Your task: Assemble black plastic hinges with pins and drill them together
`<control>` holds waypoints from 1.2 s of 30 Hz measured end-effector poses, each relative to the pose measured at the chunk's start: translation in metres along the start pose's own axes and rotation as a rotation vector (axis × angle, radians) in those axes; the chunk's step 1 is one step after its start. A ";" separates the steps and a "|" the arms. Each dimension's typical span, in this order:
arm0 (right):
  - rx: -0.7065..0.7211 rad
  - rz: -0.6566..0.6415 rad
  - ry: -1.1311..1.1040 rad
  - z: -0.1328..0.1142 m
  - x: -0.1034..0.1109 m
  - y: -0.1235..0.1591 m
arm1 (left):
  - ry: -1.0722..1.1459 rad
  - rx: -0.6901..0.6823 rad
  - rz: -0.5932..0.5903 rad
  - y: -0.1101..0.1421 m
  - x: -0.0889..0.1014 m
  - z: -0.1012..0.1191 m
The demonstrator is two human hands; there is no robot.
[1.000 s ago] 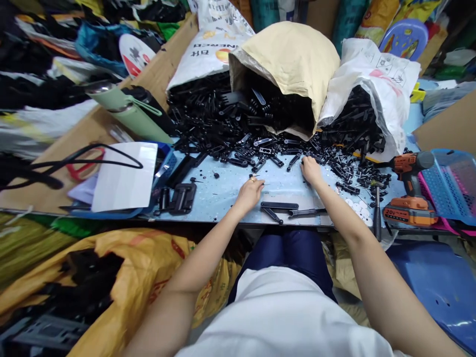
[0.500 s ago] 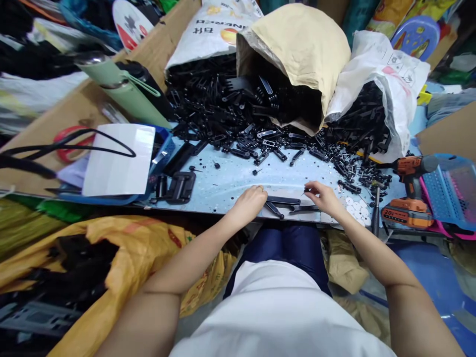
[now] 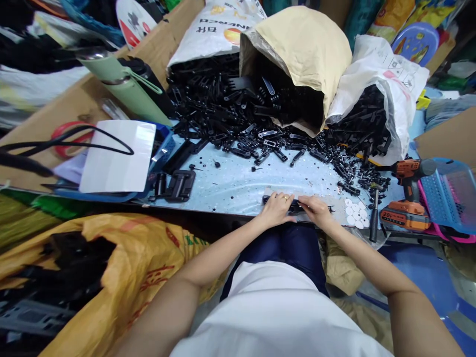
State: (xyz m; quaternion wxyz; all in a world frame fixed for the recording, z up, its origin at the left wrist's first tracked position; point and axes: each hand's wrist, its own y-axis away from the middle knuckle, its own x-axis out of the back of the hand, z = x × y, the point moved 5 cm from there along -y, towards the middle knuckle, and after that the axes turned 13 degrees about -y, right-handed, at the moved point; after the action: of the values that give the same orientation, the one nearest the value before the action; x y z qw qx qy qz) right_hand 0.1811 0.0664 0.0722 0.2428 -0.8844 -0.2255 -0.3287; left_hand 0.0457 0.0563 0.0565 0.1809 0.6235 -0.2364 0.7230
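At the front edge of the bench my left hand (image 3: 278,209) is closed over a black plastic bar (image 3: 265,199), whose left end shows past the fingers. My right hand (image 3: 316,209) meets it from the right, thumb and fingertips pinched together at the bar's other end. A small dark-headed pin was in that pinch a moment ago; the fingers hide it now. More black plastic pieces (image 3: 295,210) lie partly covered under both hands, on a greyish strip (image 3: 339,204).
Behind the hands, black parts (image 3: 223,134) spill from a beige sack (image 3: 305,44) and white sacks. To the right are white discs (image 3: 357,213), a hammer (image 3: 374,218), an orange cordless drill (image 3: 407,198) and a blue basket (image 3: 451,193). A green bottle (image 3: 126,94) leans at left.
My left hand has moved right and my right hand has come down and left, so they now meet over the black bar. The pin in my right fingers is no longer visible.
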 end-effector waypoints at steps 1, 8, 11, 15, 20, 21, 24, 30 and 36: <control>0.013 0.026 -0.002 0.002 -0.002 0.005 | 0.016 0.009 -0.034 -0.004 -0.004 0.003; 0.112 -0.067 0.105 0.027 -0.008 0.021 | 0.030 0.087 -0.047 -0.006 -0.009 0.003; 0.190 -0.221 0.153 0.035 -0.008 0.019 | 0.021 0.064 -0.042 -0.006 -0.008 0.003; 0.272 -0.327 0.138 0.038 -0.005 0.013 | 0.004 0.046 -0.052 -0.007 -0.010 0.003; 0.347 -0.431 0.130 0.039 -0.004 0.004 | -0.008 0.053 -0.080 -0.007 -0.009 0.005; 0.349 -0.453 0.150 0.039 -0.003 0.003 | -0.013 0.062 -0.083 -0.007 -0.008 0.006; 0.269 -0.448 0.298 0.040 0.002 0.000 | -0.041 0.084 -0.072 -0.006 -0.004 0.008; 0.189 -0.332 0.411 0.005 0.024 -0.001 | -0.024 0.048 0.008 0.002 0.010 -0.002; 0.396 -0.321 -0.266 -0.092 0.051 -0.001 | 0.555 -0.196 0.423 0.039 0.083 0.019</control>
State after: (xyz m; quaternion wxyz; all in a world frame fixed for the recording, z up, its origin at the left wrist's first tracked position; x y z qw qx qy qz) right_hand 0.1717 0.0262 0.1685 0.3238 -0.8081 -0.4524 -0.1935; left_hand 0.0268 0.0109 0.1359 0.1434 0.3206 -0.3701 0.8600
